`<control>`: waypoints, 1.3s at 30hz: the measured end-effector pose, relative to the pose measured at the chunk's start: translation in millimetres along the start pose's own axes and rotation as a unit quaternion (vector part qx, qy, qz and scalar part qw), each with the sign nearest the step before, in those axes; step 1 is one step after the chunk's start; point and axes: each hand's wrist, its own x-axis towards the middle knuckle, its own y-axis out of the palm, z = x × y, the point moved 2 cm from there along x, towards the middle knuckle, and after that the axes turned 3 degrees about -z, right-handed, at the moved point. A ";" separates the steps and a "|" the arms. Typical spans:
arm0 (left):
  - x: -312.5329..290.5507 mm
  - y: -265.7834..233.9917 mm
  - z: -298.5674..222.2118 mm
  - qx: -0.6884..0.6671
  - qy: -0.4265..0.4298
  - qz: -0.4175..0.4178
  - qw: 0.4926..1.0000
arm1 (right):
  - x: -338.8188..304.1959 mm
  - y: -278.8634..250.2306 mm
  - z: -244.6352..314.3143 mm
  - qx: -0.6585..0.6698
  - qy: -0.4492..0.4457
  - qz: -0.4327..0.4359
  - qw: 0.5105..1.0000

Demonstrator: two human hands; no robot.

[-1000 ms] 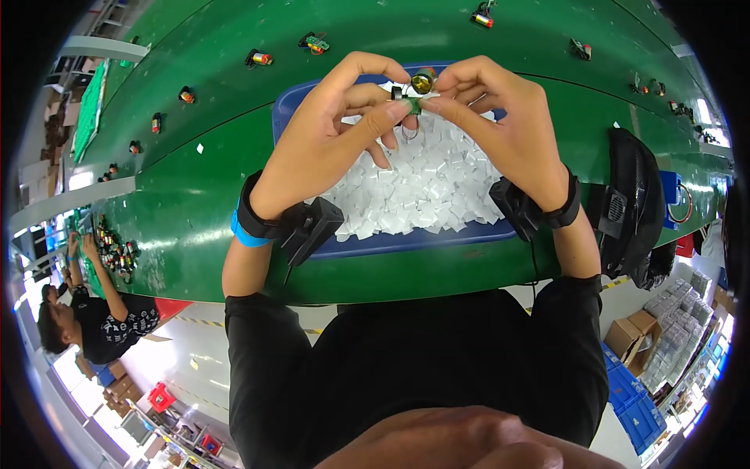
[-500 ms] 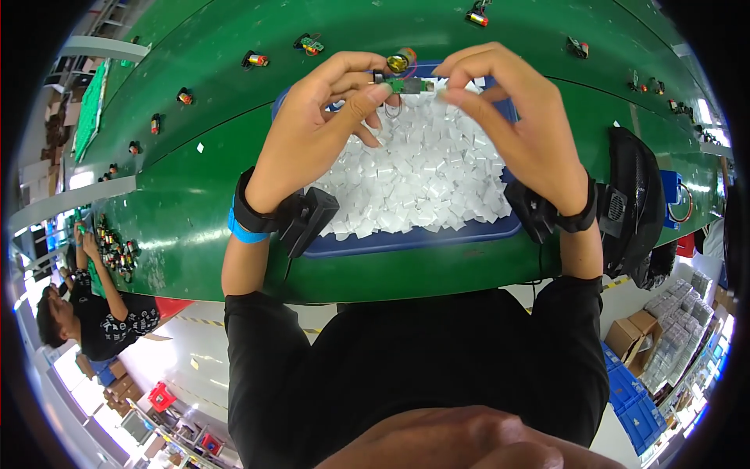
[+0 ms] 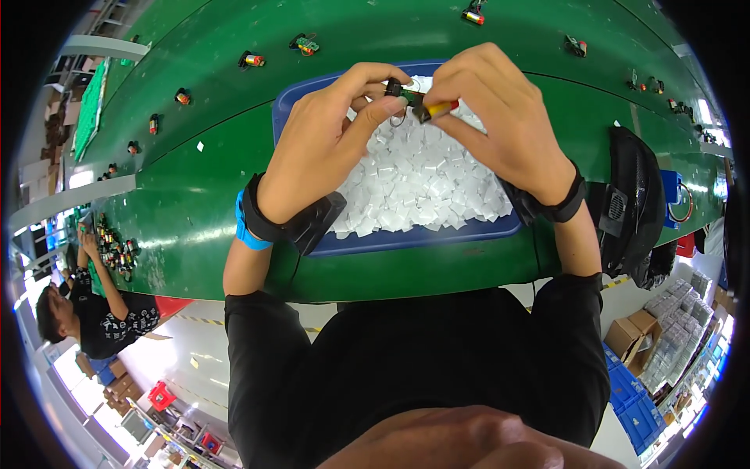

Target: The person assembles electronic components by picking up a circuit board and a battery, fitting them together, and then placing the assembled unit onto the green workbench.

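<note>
Between the fingertips of my left hand (image 3: 324, 144) is a small green circuit board (image 3: 411, 98) with a black round part at its left end. Thin wire loops hang near it. My right hand (image 3: 508, 121) pinches a small yellow-and-red cylinder with a dark end (image 3: 442, 109), held close against the board's right end. Fingers hide part of both pieces. Both hands are over a blue tray (image 3: 414, 242) heaped with small white square pieces (image 3: 430, 184).
Several small board-and-cylinder assemblies (image 3: 305, 44) lie spaced out along the green table (image 3: 187, 227). A black bag-like object (image 3: 634, 195) and a blue box (image 3: 672, 199) are at the right. On the far left, a co-worker (image 3: 101, 313) handles a pile of similar parts (image 3: 117, 254).
My right hand has moved left and closed on the cylinder, which has swung from above the board to its right end. My left hand has shifted slightly right and down. Assemblies on the table have drifted slightly left.
</note>
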 end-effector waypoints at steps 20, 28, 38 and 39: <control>-4.2 5.6 -4.3 -0.233 -0.112 0.050 0.965 | -1.1 6.1 15.9 -0.025 -0.055 -0.149 0.987; -4.8 11.4 -8.6 -0.191 -0.069 0.007 0.979 | -0.6 -1.0 15.7 -0.013 -0.039 -0.131 0.991; -6.0 16.0 -4.9 -0.148 -0.027 -0.053 0.987 | -1.6 2.4 19.1 -0.013 -0.035 -0.149 0.988; -5.7 15.5 -4.9 -0.206 -0.053 -0.034 0.977 | -2.2 1.7 18.3 -0.017 -0.035 -0.152 0.988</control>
